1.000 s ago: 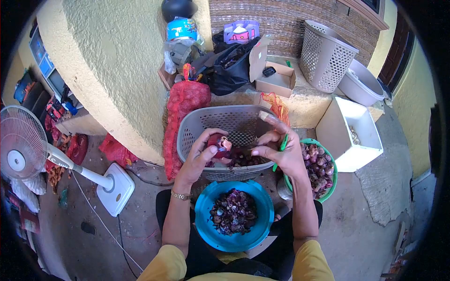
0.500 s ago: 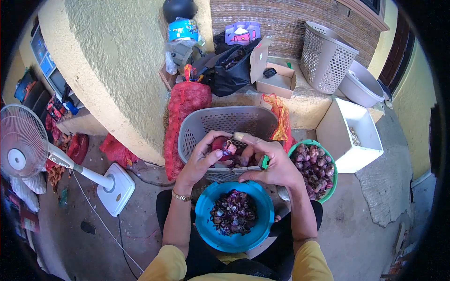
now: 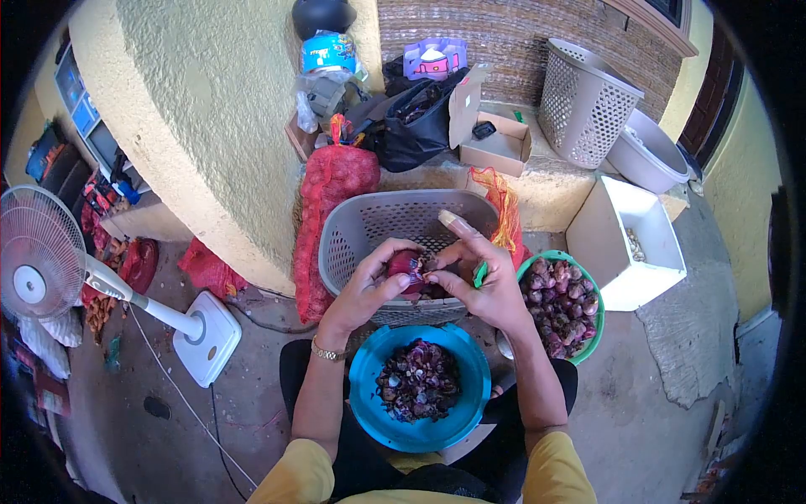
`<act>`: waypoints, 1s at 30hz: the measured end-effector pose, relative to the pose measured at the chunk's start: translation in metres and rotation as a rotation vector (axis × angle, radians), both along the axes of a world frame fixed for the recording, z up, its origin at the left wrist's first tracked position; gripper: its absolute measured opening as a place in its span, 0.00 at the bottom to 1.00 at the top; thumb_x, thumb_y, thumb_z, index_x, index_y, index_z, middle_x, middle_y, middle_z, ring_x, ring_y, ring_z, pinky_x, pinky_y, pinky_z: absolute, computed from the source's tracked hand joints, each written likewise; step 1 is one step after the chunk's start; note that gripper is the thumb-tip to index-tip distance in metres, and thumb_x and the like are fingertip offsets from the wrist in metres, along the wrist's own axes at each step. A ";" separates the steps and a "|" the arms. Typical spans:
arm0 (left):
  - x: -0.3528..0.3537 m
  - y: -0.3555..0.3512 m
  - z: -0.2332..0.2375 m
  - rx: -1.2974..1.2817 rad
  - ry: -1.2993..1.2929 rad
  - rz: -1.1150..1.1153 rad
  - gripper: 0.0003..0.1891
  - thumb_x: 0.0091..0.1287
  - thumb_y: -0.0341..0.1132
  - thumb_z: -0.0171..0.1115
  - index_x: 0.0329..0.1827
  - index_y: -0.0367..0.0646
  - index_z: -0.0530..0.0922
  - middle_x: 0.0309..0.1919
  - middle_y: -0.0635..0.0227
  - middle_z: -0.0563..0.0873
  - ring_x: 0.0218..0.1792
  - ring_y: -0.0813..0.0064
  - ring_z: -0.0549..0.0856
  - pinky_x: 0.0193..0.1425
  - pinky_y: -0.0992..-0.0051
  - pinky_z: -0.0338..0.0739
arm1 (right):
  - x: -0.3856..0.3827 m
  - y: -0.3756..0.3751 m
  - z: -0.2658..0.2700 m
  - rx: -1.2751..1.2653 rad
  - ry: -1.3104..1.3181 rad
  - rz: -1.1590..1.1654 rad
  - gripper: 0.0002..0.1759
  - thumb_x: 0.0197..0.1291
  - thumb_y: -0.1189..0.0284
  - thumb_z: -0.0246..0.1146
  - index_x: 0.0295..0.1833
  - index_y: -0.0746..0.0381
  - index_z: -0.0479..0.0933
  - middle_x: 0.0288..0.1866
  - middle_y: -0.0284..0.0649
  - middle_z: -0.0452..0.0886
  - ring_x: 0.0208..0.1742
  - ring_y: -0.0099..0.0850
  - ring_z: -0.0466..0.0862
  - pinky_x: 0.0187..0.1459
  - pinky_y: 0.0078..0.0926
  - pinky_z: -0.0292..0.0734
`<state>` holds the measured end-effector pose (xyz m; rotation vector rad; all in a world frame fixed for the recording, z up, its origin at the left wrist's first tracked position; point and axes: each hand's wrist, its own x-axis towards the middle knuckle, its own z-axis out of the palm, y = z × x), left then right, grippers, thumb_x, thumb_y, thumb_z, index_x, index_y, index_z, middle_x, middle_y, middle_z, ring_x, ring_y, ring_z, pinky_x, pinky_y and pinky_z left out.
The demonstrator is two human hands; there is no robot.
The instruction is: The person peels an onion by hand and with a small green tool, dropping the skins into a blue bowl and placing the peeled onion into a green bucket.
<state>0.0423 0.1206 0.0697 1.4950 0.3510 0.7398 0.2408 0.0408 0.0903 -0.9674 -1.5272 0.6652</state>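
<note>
My left hand [image 3: 367,290] is closed around a red onion [image 3: 404,265], held over the front of a grey perforated basket [image 3: 336,244]. At the onion's right side, my right hand [image 3: 491,281] brings thumb and a bent finger together against its skin. The right forefinger, wrapped at the tip, sticks up away from the onion. A small green object [image 3: 479,274] is tucked in the right hand; the rest of it is hidden. Below both hands, a blue basin [image 3: 366,403] between my legs contains dark purple onion skins [image 3: 420,382].
A green basin [image 3: 599,323] of red onions stands on the right, beside a white box [image 3: 596,235]. Left of the basket lies a red mesh sack [image 3: 315,218]. A white fan [image 3: 151,302] stands at left, its cord [image 3: 180,395] across the floor. Behind is a ledge with bags.
My right hand has turned, its wrapped forefinger lifting and its thumb moving up to the onion. The onion stays in my left hand, slightly turned.
</note>
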 end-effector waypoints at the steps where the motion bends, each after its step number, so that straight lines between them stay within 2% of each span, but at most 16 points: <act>1: 0.000 -0.001 0.001 -0.044 -0.017 -0.015 0.25 0.69 0.42 0.62 0.64 0.38 0.71 0.57 0.65 0.74 0.58 0.72 0.77 0.60 0.71 0.81 | -0.002 -0.001 0.002 -0.050 0.066 0.012 0.42 0.57 0.86 0.70 0.77 0.62 0.62 0.40 0.37 0.85 0.42 0.21 0.83 0.50 0.18 0.76; 2: 0.001 -0.001 0.001 -0.044 -0.018 -0.016 0.25 0.69 0.42 0.62 0.64 0.38 0.71 0.57 0.65 0.74 0.58 0.72 0.77 0.60 0.71 0.81 | -0.004 -0.002 0.003 -0.100 0.131 0.023 0.44 0.58 0.86 0.69 0.78 0.60 0.59 0.40 0.35 0.84 0.42 0.20 0.82 0.46 0.15 0.76; 5: -0.001 0.002 -0.002 -0.005 -0.025 -0.015 0.26 0.69 0.44 0.62 0.64 0.38 0.71 0.56 0.65 0.75 0.57 0.72 0.77 0.60 0.70 0.82 | -0.010 -0.001 -0.001 -0.105 0.202 0.028 0.45 0.58 0.86 0.68 0.79 0.60 0.57 0.40 0.36 0.82 0.43 0.21 0.82 0.48 0.17 0.76; 8: -0.004 0.005 -0.003 0.089 -0.036 -0.026 0.27 0.68 0.45 0.63 0.64 0.38 0.71 0.55 0.65 0.75 0.57 0.74 0.77 0.60 0.70 0.82 | -0.011 -0.004 0.005 -0.132 0.291 -0.019 0.44 0.57 0.87 0.68 0.79 0.60 0.59 0.38 0.35 0.81 0.40 0.20 0.80 0.47 0.18 0.75; 9: -0.005 0.007 -0.005 0.072 -0.017 -0.022 0.27 0.68 0.44 0.63 0.64 0.38 0.71 0.56 0.65 0.76 0.57 0.74 0.77 0.62 0.70 0.80 | -0.008 -0.005 0.007 -0.132 0.290 -0.018 0.44 0.57 0.87 0.68 0.79 0.60 0.59 0.38 0.35 0.81 0.40 0.20 0.80 0.47 0.18 0.75; 11: -0.007 0.007 -0.005 0.056 0.004 -0.017 0.27 0.68 0.44 0.64 0.65 0.38 0.71 0.56 0.65 0.76 0.58 0.75 0.78 0.64 0.69 0.78 | 0.004 -0.008 0.010 -0.149 0.174 -0.037 0.44 0.55 0.86 0.72 0.77 0.60 0.63 0.36 0.32 0.82 0.37 0.17 0.79 0.40 0.15 0.73; 13: -0.006 0.001 0.004 -0.023 -0.057 -0.007 0.29 0.65 0.42 0.67 0.66 0.40 0.71 0.59 0.66 0.76 0.59 0.75 0.77 0.69 0.69 0.73 | 0.010 -0.009 0.007 -0.103 0.144 -0.028 0.44 0.53 0.84 0.74 0.76 0.60 0.65 0.35 0.31 0.82 0.35 0.15 0.78 0.38 0.14 0.72; 17: -0.002 0.002 -0.002 0.106 -0.105 0.105 0.33 0.58 0.38 0.72 0.67 0.41 0.71 0.58 0.63 0.78 0.61 0.71 0.79 0.66 0.69 0.75 | 0.011 -0.010 0.003 -0.006 0.155 -0.017 0.45 0.48 0.82 0.78 0.73 0.59 0.69 0.34 0.29 0.84 0.32 0.13 0.76 0.33 0.13 0.69; 18: -0.002 -0.001 0.001 0.074 -0.149 0.088 0.35 0.55 0.32 0.73 0.67 0.41 0.70 0.59 0.62 0.79 0.61 0.70 0.79 0.68 0.68 0.74 | 0.011 -0.013 0.006 -0.005 0.152 -0.019 0.45 0.48 0.82 0.78 0.73 0.59 0.69 0.34 0.29 0.84 0.32 0.13 0.76 0.33 0.13 0.69; 19: -0.003 -0.003 0.003 0.041 -0.193 0.072 0.38 0.52 0.26 0.75 0.68 0.41 0.69 0.60 0.61 0.79 0.62 0.70 0.78 0.69 0.68 0.72 | 0.012 -0.018 0.011 -0.061 0.087 -0.025 0.44 0.48 0.82 0.77 0.73 0.60 0.69 0.34 0.29 0.84 0.31 0.13 0.76 0.33 0.13 0.70; 20: -0.005 -0.004 0.003 0.042 -0.197 0.072 0.38 0.52 0.26 0.75 0.68 0.41 0.69 0.60 0.61 0.79 0.62 0.70 0.78 0.69 0.68 0.72 | 0.013 -0.024 0.017 -0.116 0.022 -0.030 0.43 0.48 0.83 0.76 0.73 0.60 0.69 0.34 0.29 0.84 0.31 0.13 0.76 0.34 0.13 0.70; 22: -0.013 -0.003 0.004 0.161 -0.134 0.050 0.40 0.52 0.18 0.72 0.71 0.43 0.65 0.63 0.64 0.75 0.65 0.70 0.76 0.72 0.68 0.70 | 0.013 -0.041 0.024 -0.252 -0.023 0.013 0.42 0.50 0.85 0.74 0.73 0.59 0.70 0.36 0.32 0.85 0.31 0.13 0.76 0.34 0.13 0.70; 23: -0.016 -0.003 0.005 0.160 -0.137 0.054 0.40 0.52 0.18 0.72 0.71 0.43 0.65 0.63 0.64 0.75 0.65 0.70 0.76 0.72 0.68 0.70 | 0.012 -0.049 0.019 -0.256 -0.056 0.007 0.41 0.52 0.86 0.71 0.73 0.58 0.69 0.37 0.33 0.85 0.34 0.15 0.78 0.40 0.16 0.73; 24: -0.018 -0.004 0.005 0.167 -0.144 0.052 0.40 0.52 0.18 0.72 0.70 0.43 0.66 0.63 0.64 0.75 0.65 0.71 0.76 0.72 0.69 0.70 | 0.011 -0.057 0.010 -0.257 -0.060 0.011 0.41 0.52 0.86 0.71 0.73 0.58 0.69 0.37 0.33 0.85 0.34 0.15 0.78 0.40 0.16 0.73; 27: -0.024 -0.009 0.004 0.212 -0.168 0.065 0.38 0.52 0.17 0.72 0.69 0.43 0.68 0.64 0.64 0.75 0.65 0.71 0.76 0.72 0.69 0.70 | 0.007 -0.078 -0.027 -0.319 -0.132 -0.033 0.39 0.55 0.84 0.68 0.74 0.59 0.68 0.38 0.34 0.85 0.41 0.22 0.80 0.54 0.23 0.74; 30: -0.030 -0.020 -0.003 0.231 -0.187 0.072 0.36 0.53 0.18 0.72 0.67 0.42 0.69 0.63 0.64 0.75 0.64 0.72 0.76 0.72 0.69 0.70 | 0.000 -0.088 -0.095 -0.413 0.016 -0.075 0.39 0.57 0.82 0.67 0.76 0.64 0.64 0.39 0.34 0.84 0.40 0.21 0.80 0.51 0.21 0.74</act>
